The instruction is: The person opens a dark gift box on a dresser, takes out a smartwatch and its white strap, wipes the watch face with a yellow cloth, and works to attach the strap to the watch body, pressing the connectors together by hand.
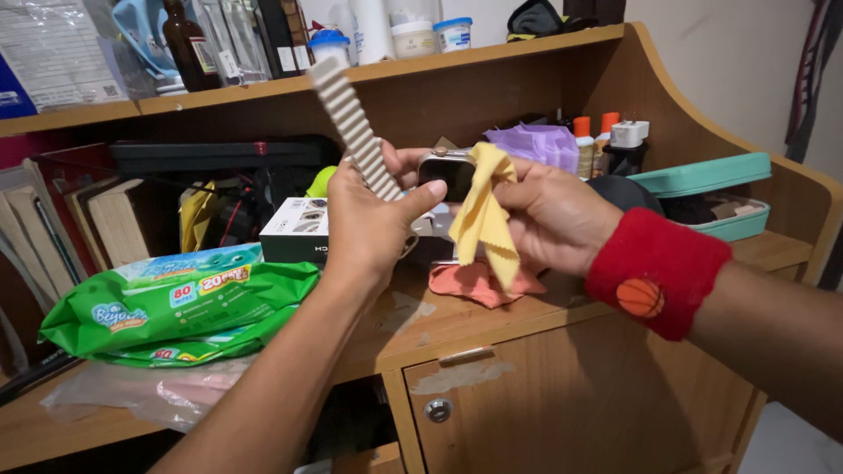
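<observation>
Left hand (pixel 369 224) is what I see first: its fingers are curled shut around a smartwatch (pixel 443 171), gripping it where the ribbed cream strap (pixel 353 127) meets the case, thumb stretched toward the dark screen. That strap is the long axis of the watch, and it points up and to the left, its free end rising in front of the upper shelf (pixel 527 48). I see the watch held in the air above the wooden desk (pixel 492 316), between both hands, with the case at the lower right end of the strap. Right hand (pixel 553 219), wearing a red wristband (pixel 654 272) with a basketball patch, is closed on a yellow cloth (pixel 485 215), pinching its top against the right side of the watch case while the rest hangs down. Below the cloth an orange rag (pixel 474 283) lies on the desk. To the left I see a green pack of wipes (pixel 176 303), and behind the hands a small white box (pixel 297 230).
</observation>
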